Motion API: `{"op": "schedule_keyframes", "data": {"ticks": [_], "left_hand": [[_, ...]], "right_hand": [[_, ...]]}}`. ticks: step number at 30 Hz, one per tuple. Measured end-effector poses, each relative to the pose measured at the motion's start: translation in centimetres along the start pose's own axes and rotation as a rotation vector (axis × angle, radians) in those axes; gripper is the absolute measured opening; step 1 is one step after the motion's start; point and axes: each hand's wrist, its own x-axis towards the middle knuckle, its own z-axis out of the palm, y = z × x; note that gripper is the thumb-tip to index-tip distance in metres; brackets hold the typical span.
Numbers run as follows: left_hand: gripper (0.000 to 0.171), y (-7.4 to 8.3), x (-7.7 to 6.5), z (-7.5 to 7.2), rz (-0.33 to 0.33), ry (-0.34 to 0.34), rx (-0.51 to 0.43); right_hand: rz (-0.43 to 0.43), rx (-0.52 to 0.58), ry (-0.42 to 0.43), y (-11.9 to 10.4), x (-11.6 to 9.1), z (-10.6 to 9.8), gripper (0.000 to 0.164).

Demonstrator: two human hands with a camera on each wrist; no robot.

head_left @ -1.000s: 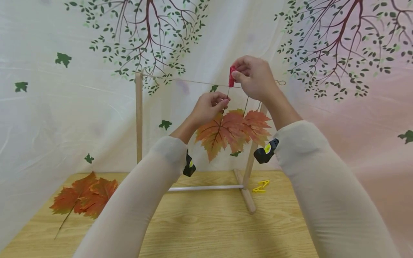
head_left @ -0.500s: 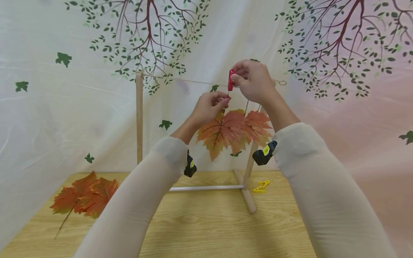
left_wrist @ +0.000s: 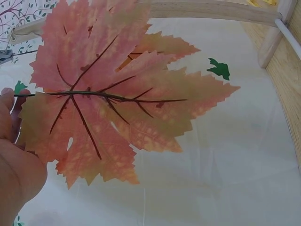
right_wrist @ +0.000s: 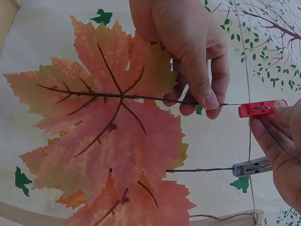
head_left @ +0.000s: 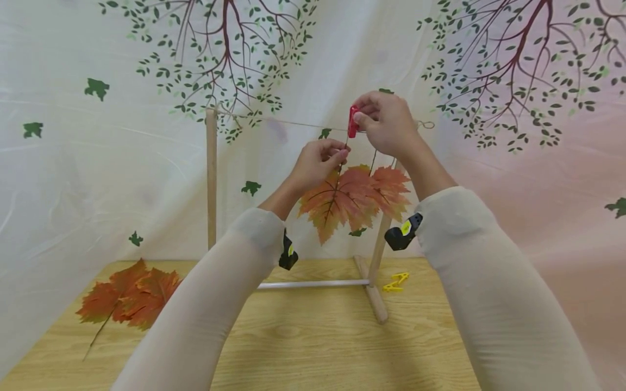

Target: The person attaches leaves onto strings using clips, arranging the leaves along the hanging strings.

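Tree-printed backdrop (head_left: 156,157) behind. Head: we see left hand (head_left: 320,162) pinching orange leaf (head_left: 329,203) by stem (head_left: 346,142), right hand (head_left: 387,122) gripping red clip (head_left: 352,120) at one o'clock. Left wrist: leaf at ten o'clock. Right wrist: red clip overlapping string (right_wrist: 245,61) at three, grey clip (right_wrist: 244,168) at four.

No readable text. Head view: yellow label (head_left: 290,250) on my left-wrist camera (head_left: 287,263), 7 o'clock from centre; second yellow label (head_left: 405,227) on my right-wrist camera (head_left: 395,239), nearer 4; both too small.
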Motion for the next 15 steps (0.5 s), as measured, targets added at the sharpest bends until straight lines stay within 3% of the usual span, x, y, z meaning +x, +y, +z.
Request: {"op": "schedule_keyframes", "data": {"ticks": [15], "left_hand": [[0.028, -0.32, -0.69, 0.16, 0.004, -0.004, -0.012]], "right_hand": [[0.004, 0.027, 0.002, 0.29, -0.02, -0.06, 0.035]]}}
